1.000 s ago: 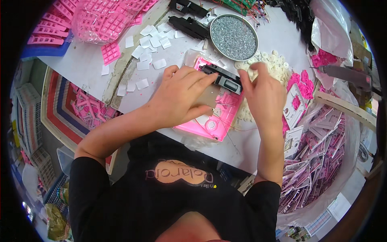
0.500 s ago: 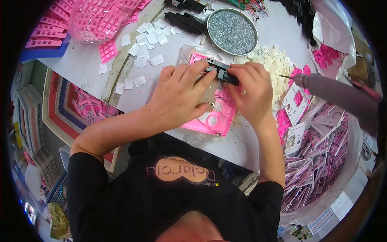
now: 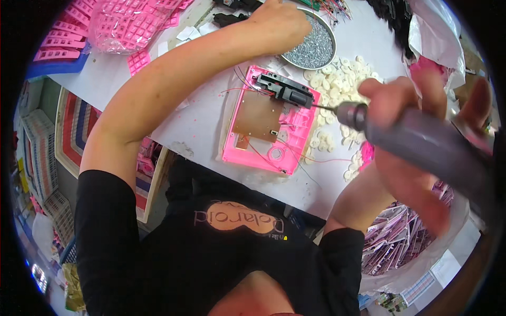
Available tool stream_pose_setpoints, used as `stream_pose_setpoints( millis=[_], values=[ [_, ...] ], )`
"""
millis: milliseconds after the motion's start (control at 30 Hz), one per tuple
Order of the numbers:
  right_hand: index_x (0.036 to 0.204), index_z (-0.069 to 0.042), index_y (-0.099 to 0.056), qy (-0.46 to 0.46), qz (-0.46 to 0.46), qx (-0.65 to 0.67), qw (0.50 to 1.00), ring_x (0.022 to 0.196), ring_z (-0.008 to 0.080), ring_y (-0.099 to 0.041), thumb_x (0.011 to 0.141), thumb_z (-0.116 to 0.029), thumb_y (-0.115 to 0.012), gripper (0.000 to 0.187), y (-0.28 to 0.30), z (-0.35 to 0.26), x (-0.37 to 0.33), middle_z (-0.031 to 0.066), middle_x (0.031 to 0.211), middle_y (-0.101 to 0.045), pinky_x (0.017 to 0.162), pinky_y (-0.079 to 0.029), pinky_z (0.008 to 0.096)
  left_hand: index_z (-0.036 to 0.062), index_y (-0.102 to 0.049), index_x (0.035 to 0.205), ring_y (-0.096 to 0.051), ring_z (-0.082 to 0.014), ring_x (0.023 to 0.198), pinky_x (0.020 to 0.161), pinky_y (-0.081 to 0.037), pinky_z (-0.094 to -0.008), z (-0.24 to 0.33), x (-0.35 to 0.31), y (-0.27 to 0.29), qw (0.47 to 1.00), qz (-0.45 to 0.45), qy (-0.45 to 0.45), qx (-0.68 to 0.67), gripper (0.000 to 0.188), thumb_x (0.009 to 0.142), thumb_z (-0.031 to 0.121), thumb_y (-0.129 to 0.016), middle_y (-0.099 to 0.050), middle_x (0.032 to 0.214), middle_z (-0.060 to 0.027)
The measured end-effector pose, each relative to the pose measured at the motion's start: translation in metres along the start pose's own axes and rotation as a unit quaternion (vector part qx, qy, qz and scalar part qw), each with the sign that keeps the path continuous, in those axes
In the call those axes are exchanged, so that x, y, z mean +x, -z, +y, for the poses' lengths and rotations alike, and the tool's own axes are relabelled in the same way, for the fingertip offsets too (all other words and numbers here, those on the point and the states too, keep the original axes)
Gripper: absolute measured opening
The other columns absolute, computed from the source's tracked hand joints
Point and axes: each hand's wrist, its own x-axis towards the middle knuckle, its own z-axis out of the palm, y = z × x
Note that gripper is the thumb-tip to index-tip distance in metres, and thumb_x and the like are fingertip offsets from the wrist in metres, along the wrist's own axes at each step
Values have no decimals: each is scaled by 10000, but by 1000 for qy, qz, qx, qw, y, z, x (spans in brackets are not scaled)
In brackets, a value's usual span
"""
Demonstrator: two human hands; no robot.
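Observation:
A pink plastic housing [image 3: 252, 159] lies on the table before me, holding a brown circuit board [image 3: 255, 118] and thin wires. Along its far edge sits a black mechanism [image 3: 284, 89]. My left hand [image 3: 279, 29] is over the round metal dish of small screws [image 3: 316, 45]; its fingertips are hidden beneath it. On the right, my right hand [image 3: 398, 171] is spread and blurred around the grey body of an electric screwdriver [image 3: 421, 137], thumb apart from the fingers. I cannot see a closed hold. The screwdriver's bit points left, close to the mechanism's right end.
White round plastic parts [image 3: 342, 81] are heaped right of the housing. A big bag [image 3: 458, 231] of pink-and-white panels stands at the lower right. Bagged pink keypads [image 3: 126, 26] lie at the far left, above a striped basket [image 3: 66, 131]. Black parts [image 3: 232, 18] lie left of the dish.
Both hands have left the black mechanism, which stays on the housing. My left hand has moved up to the screw dish, my right hand across to the screwdriver. The screwdriver has shifted left and down.

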Motion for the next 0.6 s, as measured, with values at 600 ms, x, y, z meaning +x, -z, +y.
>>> stream_pose_setpoints(
  millis=[600],
  values=[
    [1300, -49, -491, -60, 251, -114, 959, 608, 190, -552, 912, -48, -629, 412, 0, 18, -29, 96, 741, -589, 659, -503, 382, 124, -699, 946, -638, -212, 875, 956, -348, -424, 30, -65, 63, 974, 129, -2, -184, 112, 866, 203, -710, -660, 869, -19]
  ],
)
